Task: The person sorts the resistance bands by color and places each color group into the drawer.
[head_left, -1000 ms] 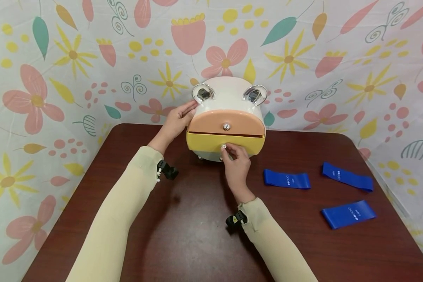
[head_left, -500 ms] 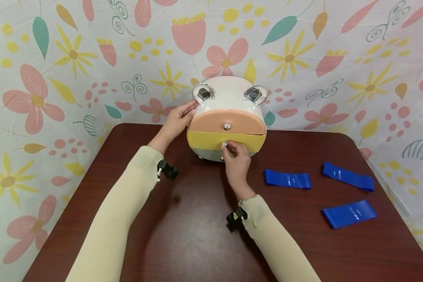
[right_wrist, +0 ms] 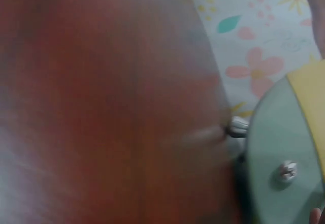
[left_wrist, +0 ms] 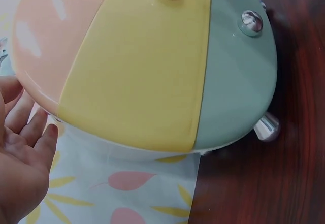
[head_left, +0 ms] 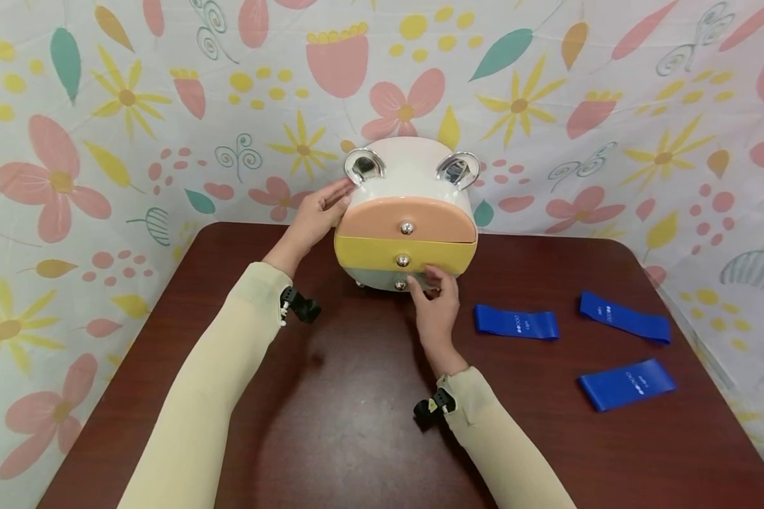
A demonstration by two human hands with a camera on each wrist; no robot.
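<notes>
A small white drawer box [head_left: 414,162] with silver eye-like rings stands at the table's back. Its front carries a peach drawer [head_left: 372,218], a yellow drawer [head_left: 366,252] and a green drawer [left_wrist: 236,82], each with a silver knob. All three drawer fronts sit flush in the head view. My left hand [head_left: 315,220] rests against the box's left side, fingers extended, below the left ring. My right hand [head_left: 438,314] is in front of the green drawer, its thumb beside the bottom knob [head_left: 400,285] and its fingers spread apart from the thumb, holding nothing.
Three blue resistance bands lie on the right of the dark wooden table [head_left: 356,424]: one nearest the box [head_left: 516,322], one farther right [head_left: 624,317] and one in front [head_left: 627,384]. A flower-patterned cloth [head_left: 229,106] hangs directly behind the table.
The yellow drawer has slid in, closing the gap under the peach drawer. My right hand has let go of the yellow drawer's knob and moved down. The left hand stays put.
</notes>
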